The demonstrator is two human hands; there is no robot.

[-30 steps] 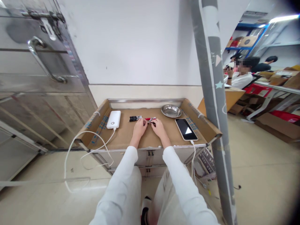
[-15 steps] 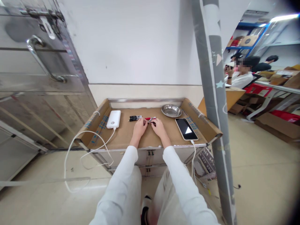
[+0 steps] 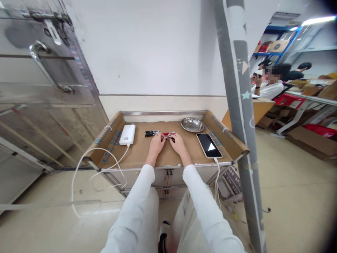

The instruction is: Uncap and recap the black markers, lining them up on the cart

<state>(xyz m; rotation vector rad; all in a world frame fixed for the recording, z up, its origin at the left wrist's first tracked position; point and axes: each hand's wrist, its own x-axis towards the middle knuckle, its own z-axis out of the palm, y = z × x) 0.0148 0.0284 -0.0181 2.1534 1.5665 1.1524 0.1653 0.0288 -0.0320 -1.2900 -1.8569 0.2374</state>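
Observation:
My left hand [image 3: 157, 141] and my right hand [image 3: 178, 143] meet over the middle of the cardboard-covered table top [image 3: 142, 154], fingertips almost touching. Both are closed in a pinch. A small dark piece shows at the right fingertips, too small to name; what the left fingers grip is mostly hidden. Just beyond the fingertips lies a red pen-like stick [image 3: 166, 133]. To the left of it, partly behind my left hand, are black pen-like sticks [image 3: 150, 133] with clear or silvery parts, lying side by side.
A white power bank [image 3: 127, 134] with a cable [image 3: 101, 149] is on the left. At the right are a round metal dish [image 3: 192, 124] and a phone [image 3: 209, 145] plugged into a cable. A grey wrapped pole [image 3: 247, 116] stands beside the table; people sit farther right.
My hands stay in nearly the same place, pinched close together. The view shifts very slightly; the things on the table have not moved.

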